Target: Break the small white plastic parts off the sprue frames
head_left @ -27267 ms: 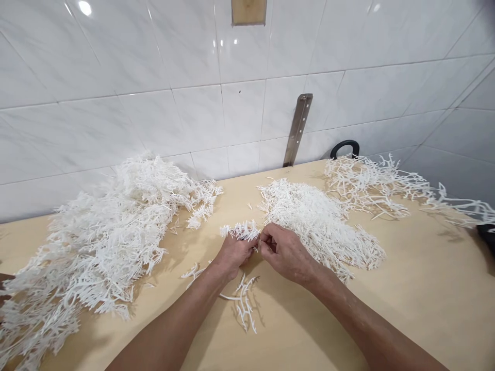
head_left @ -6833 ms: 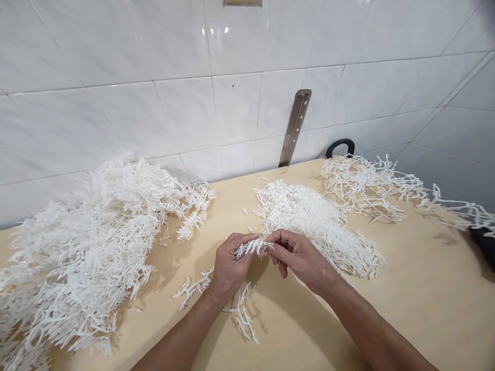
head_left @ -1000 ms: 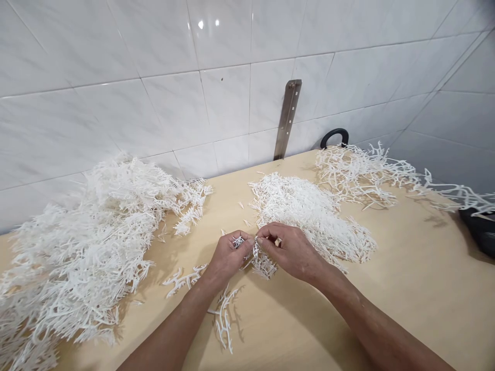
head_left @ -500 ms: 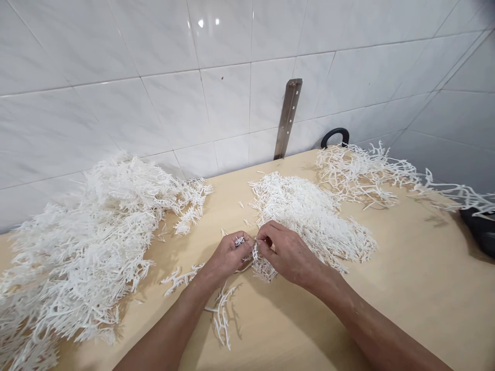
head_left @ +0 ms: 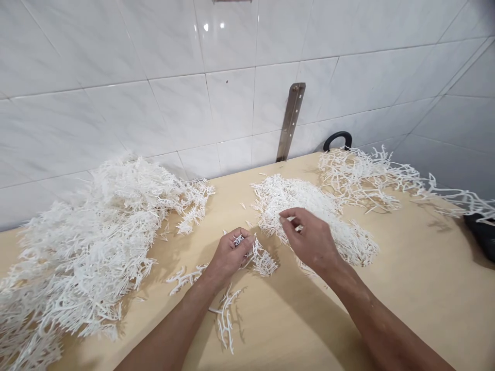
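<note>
My left hand point(head_left: 232, 252) is closed around a white branched plastic sprig point(head_left: 264, 259), whose many-pronged end sticks out to the right past the thumb. More white prongs show inside the curled fingers. Over the front of the middle pile of small white plastic pieces point(head_left: 299, 198) hovers my right hand point(head_left: 309, 237), thumb and fingertips drawn together in a pinch. Whether a tiny piece sits between those fingertips is too small to tell. Loose white branched stems point(head_left: 225, 314) lie on the table below my left forearm, with another stem point(head_left: 181, 278) partly behind it.
A large heap of white branched sprigs point(head_left: 96, 242) covers the table's left side. Barer white branches point(head_left: 359, 175) spread along the back right, near a black curved handle point(head_left: 337, 138). A black object point(head_left: 481, 232) sits at the right edge. A metal bracket point(head_left: 290, 123) stands against the tiled wall.
My right hand has come away from the left hand, moving right and over the middle pile. The left hand stays in place with the sprig. The view has shifted slightly.
</note>
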{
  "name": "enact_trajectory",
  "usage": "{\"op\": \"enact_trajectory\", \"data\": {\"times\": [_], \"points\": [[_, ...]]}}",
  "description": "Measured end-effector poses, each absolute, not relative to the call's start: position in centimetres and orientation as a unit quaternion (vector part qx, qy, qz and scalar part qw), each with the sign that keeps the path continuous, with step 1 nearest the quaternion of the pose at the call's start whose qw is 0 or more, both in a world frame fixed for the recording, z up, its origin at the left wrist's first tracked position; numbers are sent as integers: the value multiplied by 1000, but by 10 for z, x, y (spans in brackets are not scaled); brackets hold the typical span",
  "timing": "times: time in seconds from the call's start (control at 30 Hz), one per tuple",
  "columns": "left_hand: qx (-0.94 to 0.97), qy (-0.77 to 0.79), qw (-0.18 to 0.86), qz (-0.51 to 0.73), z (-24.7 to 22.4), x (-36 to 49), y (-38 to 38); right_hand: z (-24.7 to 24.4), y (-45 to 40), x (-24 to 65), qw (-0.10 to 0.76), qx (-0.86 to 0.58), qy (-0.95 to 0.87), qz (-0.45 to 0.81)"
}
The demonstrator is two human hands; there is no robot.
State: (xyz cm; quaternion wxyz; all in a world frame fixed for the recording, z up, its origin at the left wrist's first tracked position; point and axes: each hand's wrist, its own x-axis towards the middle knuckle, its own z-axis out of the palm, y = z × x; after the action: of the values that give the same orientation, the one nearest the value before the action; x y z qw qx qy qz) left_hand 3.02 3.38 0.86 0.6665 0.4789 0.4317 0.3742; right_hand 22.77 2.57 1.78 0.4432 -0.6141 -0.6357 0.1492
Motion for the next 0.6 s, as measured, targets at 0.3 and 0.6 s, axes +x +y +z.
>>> {"op": "enact_trajectory", "data": {"times": [0.3,0.6], "points": [[506,440,627,398,0,33,35,25,17,199,340,-581,-642,368],[534,462,595,385,-5,31,36,21,14,196,352,-592,-652,317]]}}
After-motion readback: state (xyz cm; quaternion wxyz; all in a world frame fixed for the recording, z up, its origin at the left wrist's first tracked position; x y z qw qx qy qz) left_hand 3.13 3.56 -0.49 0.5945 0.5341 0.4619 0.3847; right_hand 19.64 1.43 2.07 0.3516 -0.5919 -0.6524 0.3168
